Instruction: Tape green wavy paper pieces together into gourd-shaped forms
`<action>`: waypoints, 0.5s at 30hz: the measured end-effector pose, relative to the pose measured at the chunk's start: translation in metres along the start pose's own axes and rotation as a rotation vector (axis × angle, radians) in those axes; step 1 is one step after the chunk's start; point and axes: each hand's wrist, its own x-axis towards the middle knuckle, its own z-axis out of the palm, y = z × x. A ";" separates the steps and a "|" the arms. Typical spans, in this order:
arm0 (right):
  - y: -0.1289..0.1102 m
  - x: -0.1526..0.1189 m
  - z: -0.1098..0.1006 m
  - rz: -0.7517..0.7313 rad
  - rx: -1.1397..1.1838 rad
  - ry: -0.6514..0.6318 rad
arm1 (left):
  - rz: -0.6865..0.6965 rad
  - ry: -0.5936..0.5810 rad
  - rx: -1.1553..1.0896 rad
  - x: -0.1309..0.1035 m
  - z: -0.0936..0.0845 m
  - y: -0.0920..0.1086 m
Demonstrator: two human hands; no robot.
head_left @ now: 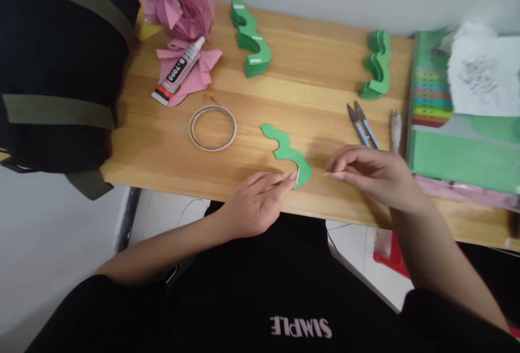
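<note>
A wavy green cutout point(289, 150), flat like foam sheet or card, lies on the table in front of me. My left hand point(260, 201) has its thumb and index finger together at the cutout's near end, beside a short white strip point(298, 175) on it. To the right, my right hand point(365, 171) is raised slightly over the table, thumb and fingertips pinched on a thin pale strip point(326, 174), which looks like tape. A roll of narrow double-sided tape point(213, 148) lies flat to the left of the cutout.
Two stacks of green cutouts, a left one point(260, 50) with white strips and a right one point(377, 66), stand at the back. Thread snips point(363, 125) and a pen-like tool point(396, 131) lie right. A glue tube point(179, 71) rests on pink paper point(203, 74). A black bag point(60, 66) borders the left.
</note>
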 end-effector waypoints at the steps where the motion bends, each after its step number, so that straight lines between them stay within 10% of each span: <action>1: -0.003 -0.001 -0.007 0.054 0.034 0.060 | -0.050 0.015 0.003 0.004 0.002 0.003; 9: -0.032 0.004 -0.119 0.417 -0.300 0.962 | -0.294 0.048 0.130 0.020 0.020 0.019; 15: -0.014 0.024 -0.196 0.710 -0.392 0.928 | -0.186 -0.015 0.028 0.019 0.019 -0.001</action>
